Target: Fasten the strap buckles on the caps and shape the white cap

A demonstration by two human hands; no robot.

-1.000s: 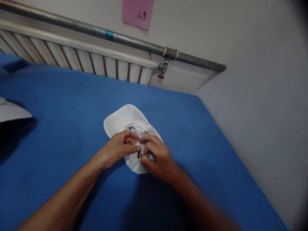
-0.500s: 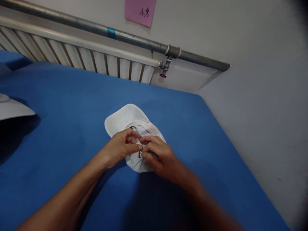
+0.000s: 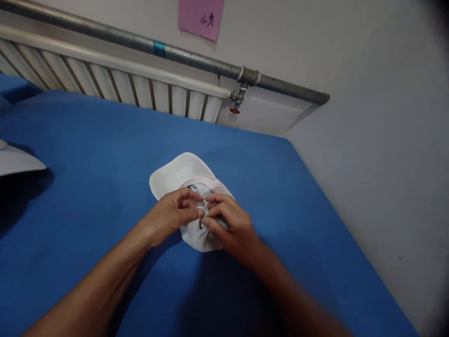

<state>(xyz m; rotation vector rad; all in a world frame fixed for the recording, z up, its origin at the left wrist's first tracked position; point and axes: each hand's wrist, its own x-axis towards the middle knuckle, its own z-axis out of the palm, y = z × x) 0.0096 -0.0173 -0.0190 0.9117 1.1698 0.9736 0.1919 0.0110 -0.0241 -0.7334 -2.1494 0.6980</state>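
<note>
Beneath the left hand [image 3: 171, 215] and right hand [image 3: 233, 227] lay a white fabric baseball cap [image 3: 194, 238], its curved brim [image 3: 178, 174] row-stitched, poking out ahead! Fingers [image 3: 189, 193] curled nearly tip to tip, pinching or not, I couldn't tell; far beyond, pink paper [image 3: 194, 14] bore black handwriting [image 3: 206, 19] starting 小.

Vs. 1 s ago: R hand [image 3: 233, 224] has its fingertips shifted slightly toward far edge of blue surface [image 3: 105, 154]. R thumb raised from low beside dark mark [image 3: 201, 224] on white cap [image 3: 180, 174], tip now up close to L hand [image 3: 171, 215] thumb; contact unclear. R index + middle straighter, less curled. Dark mark looks thinner. Cap approx. same spot, v. slightly farther from surface's R edge; less band visible nr R knuckles.
</note>
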